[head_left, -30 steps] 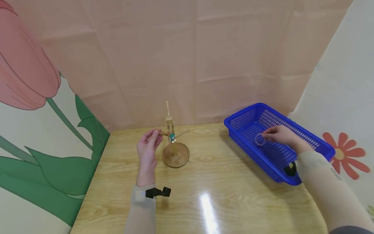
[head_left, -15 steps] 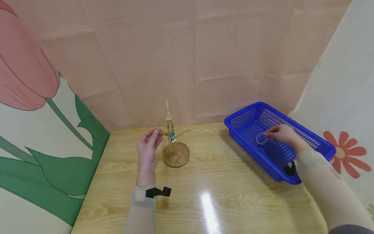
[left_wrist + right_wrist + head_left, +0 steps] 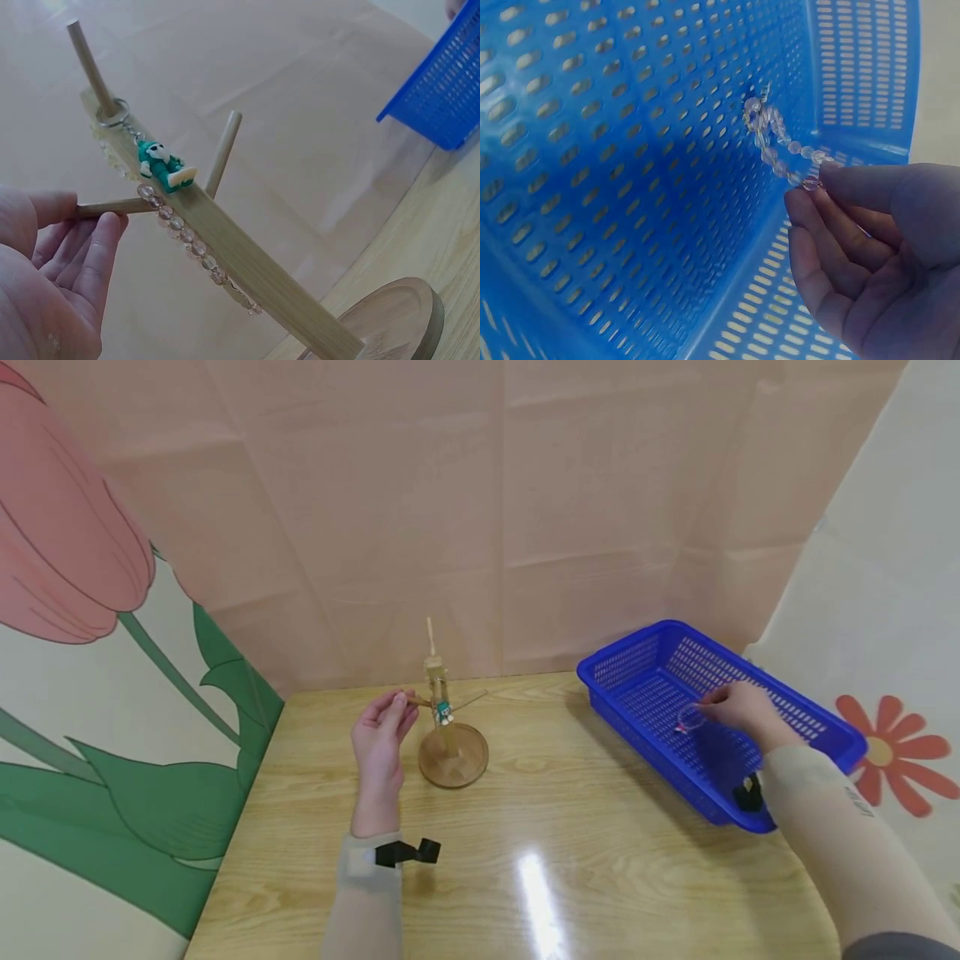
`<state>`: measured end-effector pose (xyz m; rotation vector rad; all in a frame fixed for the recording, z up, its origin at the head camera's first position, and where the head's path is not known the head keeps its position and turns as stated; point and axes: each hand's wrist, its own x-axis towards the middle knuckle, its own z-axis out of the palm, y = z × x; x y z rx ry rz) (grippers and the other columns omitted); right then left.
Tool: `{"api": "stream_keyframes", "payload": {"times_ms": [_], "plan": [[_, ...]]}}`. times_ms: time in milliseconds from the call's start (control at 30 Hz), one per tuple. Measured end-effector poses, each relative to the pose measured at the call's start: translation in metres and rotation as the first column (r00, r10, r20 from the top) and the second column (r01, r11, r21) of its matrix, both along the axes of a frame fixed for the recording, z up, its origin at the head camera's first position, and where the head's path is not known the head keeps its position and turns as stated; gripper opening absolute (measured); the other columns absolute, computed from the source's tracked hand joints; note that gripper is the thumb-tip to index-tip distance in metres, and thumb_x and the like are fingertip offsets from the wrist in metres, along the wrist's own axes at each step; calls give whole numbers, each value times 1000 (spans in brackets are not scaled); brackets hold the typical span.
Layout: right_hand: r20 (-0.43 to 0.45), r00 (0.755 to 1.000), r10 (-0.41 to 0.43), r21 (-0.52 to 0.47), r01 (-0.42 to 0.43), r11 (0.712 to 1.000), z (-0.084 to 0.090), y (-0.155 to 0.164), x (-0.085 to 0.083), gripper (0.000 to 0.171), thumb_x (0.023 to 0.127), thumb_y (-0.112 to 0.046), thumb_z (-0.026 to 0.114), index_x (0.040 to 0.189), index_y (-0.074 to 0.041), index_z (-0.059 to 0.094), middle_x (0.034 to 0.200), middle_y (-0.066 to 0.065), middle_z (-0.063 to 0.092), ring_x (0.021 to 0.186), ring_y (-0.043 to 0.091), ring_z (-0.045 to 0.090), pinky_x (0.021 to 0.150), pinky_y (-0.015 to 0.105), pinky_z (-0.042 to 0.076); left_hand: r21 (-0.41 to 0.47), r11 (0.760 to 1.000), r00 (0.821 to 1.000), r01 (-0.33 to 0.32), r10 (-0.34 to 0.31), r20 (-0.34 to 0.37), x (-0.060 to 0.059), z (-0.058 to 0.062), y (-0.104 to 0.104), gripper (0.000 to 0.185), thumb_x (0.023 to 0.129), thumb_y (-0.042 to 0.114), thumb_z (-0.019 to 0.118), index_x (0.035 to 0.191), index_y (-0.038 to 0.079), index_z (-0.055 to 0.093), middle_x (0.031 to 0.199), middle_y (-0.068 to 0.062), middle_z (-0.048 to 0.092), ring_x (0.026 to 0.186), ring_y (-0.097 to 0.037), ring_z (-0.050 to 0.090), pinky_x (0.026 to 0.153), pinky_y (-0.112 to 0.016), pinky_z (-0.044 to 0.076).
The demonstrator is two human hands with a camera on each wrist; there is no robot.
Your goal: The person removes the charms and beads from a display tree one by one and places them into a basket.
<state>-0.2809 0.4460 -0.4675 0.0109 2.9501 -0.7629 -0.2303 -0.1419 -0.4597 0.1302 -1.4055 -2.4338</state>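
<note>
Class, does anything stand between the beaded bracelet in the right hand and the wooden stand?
Yes: the beaded bracelet is inside the blue basket, whose left wall rises between it and the wooden stand. Beyond that wall, nothing visible blocks the way; the left hand pinches a peg on the stand's opposite side.

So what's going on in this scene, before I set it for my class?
A person's left hand pinches a peg of the wooden stand, which bears a green figure keyring and strung beads. Their right hand pinches a beaded bracelet inside the blue basket, away from the stand.
</note>
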Motion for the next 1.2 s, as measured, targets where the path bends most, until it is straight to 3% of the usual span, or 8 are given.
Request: {"api": "stream_keyframes", "payload": {"times_ms": [200,433,800,1200], "plan": [[8,1000,-17,-10,17,1000,-3,7,-1,33,97,-20,73,110,10,74,93,17,77,97,48,68,86,64,56,-6,1000,1000,0,0,-2,0,-1,0,28,102,10,76,120,-11,69,107,-13,80,95,-22,78,93,-36,65],[-18,1000,5,6,-5,1000,3,2,-2,38,95,-17,74,120,11,72,107,28,76,107,56,65,95,71,52,-9,1000,1000,1,-1,-13,-1,1,-3,21,101,10,77,114,-6,72,106,-13,80,95,-22,79,92,-37,65],[-57,998,18,-8,-19,1000,27,-13,1,46,107,-30,66,131,9,69,102,18,80,110,51,67,101,72,49,-22,1000,1000,14,-15,-27,2,0,-4,19,101,7,77,112,-7,72,108,-16,80,94,-23,79,91,-37,65],[-53,999,-14,-39,11,999,31,-20,10,59,111,-41,58,134,13,64,98,17,80,110,51,68,102,71,50,-23,1000,1000,16,-17,-24,3,1,-5,9,100,5,77,106,-1,74,109,-21,79,93,-24,79,90,-37,66]]}}
